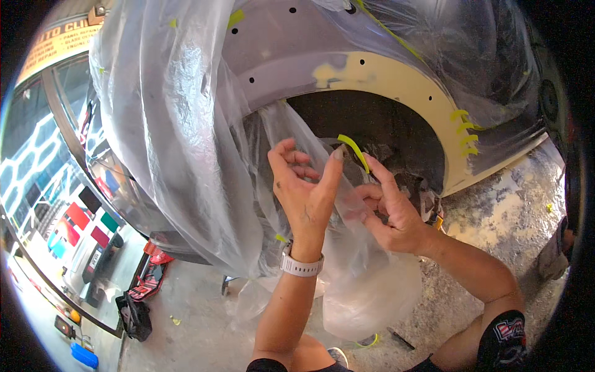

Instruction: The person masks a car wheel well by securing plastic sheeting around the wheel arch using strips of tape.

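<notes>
My left hand [309, 190], with a pale watch strap on the wrist, is raised in front of the wheel arch, its thumb and fingers apart. A short strip of yellow-green masking tape [355, 152] runs from near its thumb tip to the fingertips of my right hand [393, 209]. The right thumb is close to the translucent plastic sheeting [344, 195], which hangs between and below the hands. Behind them is the car's fender [399, 76], with beige and grey patches around the arch. Several short tape strips [467, 132] stick to its right edge.
More plastic sheeting [186, 116] drapes the car at left, and another sheet [460, 51] covers the upper right. On the floor lie a black bag [135, 316], a dark narrow object [400, 339] and a loop of yellow-green tape [369, 343]. A glass front stands at left.
</notes>
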